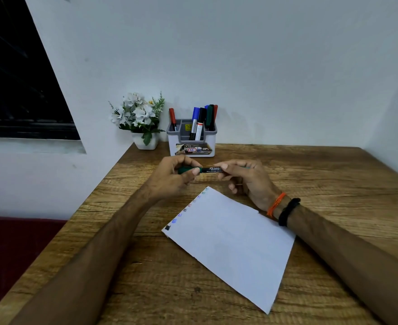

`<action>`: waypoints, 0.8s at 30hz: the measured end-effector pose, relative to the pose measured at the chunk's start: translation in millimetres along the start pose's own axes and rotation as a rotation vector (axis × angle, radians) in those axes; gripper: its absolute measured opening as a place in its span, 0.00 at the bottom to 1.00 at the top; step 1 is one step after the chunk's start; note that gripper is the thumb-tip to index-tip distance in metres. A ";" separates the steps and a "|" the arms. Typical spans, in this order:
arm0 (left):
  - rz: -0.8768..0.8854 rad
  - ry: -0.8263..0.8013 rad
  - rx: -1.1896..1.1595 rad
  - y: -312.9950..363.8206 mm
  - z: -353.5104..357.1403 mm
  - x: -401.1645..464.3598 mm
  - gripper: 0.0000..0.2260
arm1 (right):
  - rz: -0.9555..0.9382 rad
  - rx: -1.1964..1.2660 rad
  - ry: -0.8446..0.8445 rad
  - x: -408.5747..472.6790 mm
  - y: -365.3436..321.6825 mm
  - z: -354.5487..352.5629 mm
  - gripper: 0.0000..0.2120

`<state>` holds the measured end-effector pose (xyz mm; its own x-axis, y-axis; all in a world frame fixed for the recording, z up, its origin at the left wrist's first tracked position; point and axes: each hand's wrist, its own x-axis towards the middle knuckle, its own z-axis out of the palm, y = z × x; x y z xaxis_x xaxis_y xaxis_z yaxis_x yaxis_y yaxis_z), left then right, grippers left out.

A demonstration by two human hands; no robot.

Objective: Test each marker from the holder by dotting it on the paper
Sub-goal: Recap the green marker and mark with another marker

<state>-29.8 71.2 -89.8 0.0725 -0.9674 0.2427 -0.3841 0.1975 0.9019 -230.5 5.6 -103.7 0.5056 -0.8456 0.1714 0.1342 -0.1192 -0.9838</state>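
Observation:
A green marker point(207, 170) lies level in the air between both hands, above the table just beyond the paper. My left hand point(174, 177) grips its green cap end. My right hand point(245, 179) grips the black barrel end. The white paper point(231, 245) lies tilted on the table, with a row of small coloured dots along its upper left edge. The white and grey holder point(191, 143) stands at the table's far edge with several markers upright in it: red, blue, black and green.
A white pot of artificial white flowers point(138, 118) stands left of the holder against the wall. The wooden table point(334, 184) meets the wall at the back. Its left edge drops to a dark red seat point(10, 249).

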 end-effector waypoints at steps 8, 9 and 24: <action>-0.086 0.025 -0.082 -0.6 5.6 -0.7 0.04 | -0.094 -0.131 -0.031 3.9 5.8 0.9 0.06; -0.090 0.026 -0.080 -0.9 6.7 -0.9 0.04 | -0.105 -0.142 -0.042 4.9 6.3 0.2 0.06; 0.020 0.154 -0.160 11.5 1.9 1.0 0.09 | -0.247 -0.356 -0.064 9.2 -7.8 2.7 0.04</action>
<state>-35.9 72.2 -80.0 0.2110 -0.9298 0.3017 -0.2368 0.2508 0.9386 -224.6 0.1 -94.3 0.5487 -0.7362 0.3961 -0.0384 -0.4955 -0.8678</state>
